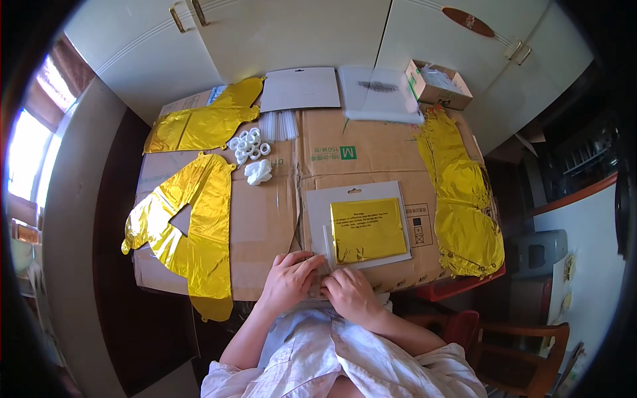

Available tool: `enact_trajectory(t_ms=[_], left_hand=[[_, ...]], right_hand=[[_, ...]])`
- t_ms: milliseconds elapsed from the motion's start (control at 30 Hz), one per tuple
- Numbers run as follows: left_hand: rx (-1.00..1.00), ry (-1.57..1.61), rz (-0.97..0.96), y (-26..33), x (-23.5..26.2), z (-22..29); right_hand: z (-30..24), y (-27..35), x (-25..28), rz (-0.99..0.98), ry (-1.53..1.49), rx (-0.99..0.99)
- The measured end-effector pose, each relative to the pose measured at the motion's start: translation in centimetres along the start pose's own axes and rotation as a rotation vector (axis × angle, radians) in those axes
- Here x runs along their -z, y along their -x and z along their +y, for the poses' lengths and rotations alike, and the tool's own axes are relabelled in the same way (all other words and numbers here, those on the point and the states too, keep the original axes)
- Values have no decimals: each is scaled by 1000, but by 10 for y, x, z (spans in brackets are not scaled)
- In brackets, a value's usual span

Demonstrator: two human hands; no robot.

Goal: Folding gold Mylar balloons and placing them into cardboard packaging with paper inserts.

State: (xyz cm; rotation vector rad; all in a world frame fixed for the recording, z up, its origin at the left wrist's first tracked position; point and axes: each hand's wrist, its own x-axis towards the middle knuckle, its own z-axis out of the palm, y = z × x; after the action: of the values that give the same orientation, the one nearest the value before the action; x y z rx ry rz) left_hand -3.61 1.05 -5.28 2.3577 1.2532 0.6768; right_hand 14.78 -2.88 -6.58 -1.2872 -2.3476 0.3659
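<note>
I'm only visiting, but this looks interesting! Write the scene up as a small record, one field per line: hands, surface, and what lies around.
Left hand: fingers bent, by the card's near left corner
Right hand: close beside it, fingers bent
Grip: hidden, can't tell exactly
Before the hands: white card with gold packet on top
Surface: brown cardboard
Left side: back foil, front foil, both gold
Right side: gold foil
Middle left: white rings
Back right: open box
</note>
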Motion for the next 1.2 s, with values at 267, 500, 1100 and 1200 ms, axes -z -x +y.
enact_trajectory(t_ms=[267,500,1100,1200], left_hand=[[-21,-9,14,0,-1,-2],[-54,-26,12,0,-1,-1],[-135,89,-116,11,5,-5],[-167,84,-141,16,4,-6]], right_hand=[[-7,-6,-4,-83,81,-66],[-4,3,-8,-31,112,-35],[90,107,95,633,-1551,-302],[118,142,126,972,-1310,-369]])
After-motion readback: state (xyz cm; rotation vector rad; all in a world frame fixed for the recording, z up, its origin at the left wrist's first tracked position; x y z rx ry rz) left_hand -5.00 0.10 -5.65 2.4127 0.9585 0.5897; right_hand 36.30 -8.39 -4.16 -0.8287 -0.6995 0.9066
